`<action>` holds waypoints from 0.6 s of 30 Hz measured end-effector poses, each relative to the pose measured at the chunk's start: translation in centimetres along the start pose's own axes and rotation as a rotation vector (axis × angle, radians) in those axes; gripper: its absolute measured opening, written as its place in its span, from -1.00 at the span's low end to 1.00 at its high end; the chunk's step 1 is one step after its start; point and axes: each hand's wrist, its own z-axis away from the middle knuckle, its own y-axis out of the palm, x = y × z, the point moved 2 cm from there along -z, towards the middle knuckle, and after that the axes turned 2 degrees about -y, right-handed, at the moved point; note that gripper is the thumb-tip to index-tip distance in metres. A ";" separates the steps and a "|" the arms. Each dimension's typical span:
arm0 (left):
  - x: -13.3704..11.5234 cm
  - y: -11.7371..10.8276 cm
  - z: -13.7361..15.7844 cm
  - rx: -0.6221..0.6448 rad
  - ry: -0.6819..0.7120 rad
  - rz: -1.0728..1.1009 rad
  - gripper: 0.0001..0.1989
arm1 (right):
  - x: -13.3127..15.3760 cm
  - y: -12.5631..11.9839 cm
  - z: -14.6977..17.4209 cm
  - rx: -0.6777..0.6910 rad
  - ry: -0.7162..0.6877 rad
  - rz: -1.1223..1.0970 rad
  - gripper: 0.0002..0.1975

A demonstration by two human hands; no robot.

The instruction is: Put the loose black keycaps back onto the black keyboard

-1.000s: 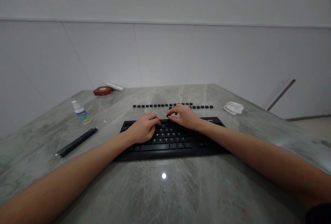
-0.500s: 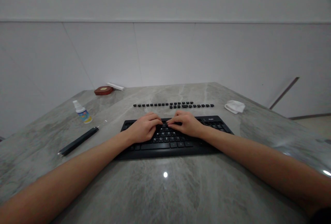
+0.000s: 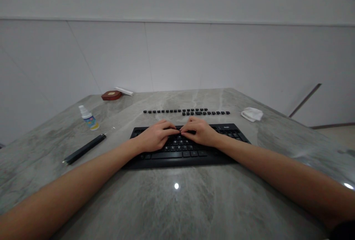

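Note:
A black keyboard (image 3: 177,164) lies on the marble-patterned table, many of its key positions showing bare switches with no caps. My left hand (image 3: 155,135) rests over its left-middle part, thumb and fingers drawn together at the tips. From the other side my right hand (image 3: 200,132) pinches over the upper middle keys. The fingertips of both hands meet around a small dark piece that looks like a keycap (image 3: 180,131), mostly hidden by the fingers. Beyond the keyboard, loose black keycaps (image 3: 198,113) are laid out in two rows.
To the left stand a spray bottle (image 3: 90,118) and, nearer, a dark stick-like tool (image 3: 84,149). A reddish-brown case (image 3: 111,95) and a white bar (image 3: 124,91) lie at the back left. A folded white cloth (image 3: 252,114) sits at the right. Behind the table rises a wall.
My left hand's fingertips have moved slightly right and now meet those of my right hand. My right hand has barely moved, and the keyboard and loose keycaps stay in place.

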 end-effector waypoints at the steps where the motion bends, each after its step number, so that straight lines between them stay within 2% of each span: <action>1: 0.0 0.0 0.0 -0.001 -0.002 0.001 -0.52 | 0.1 -0.1 -0.1 -0.003 -0.018 -0.013 -0.90; 18: 0.0 0.0 -0.1 -0.006 0.008 -0.011 -0.55 | 0.2 -0.2 -0.3 0.002 -0.068 -0.014 -0.88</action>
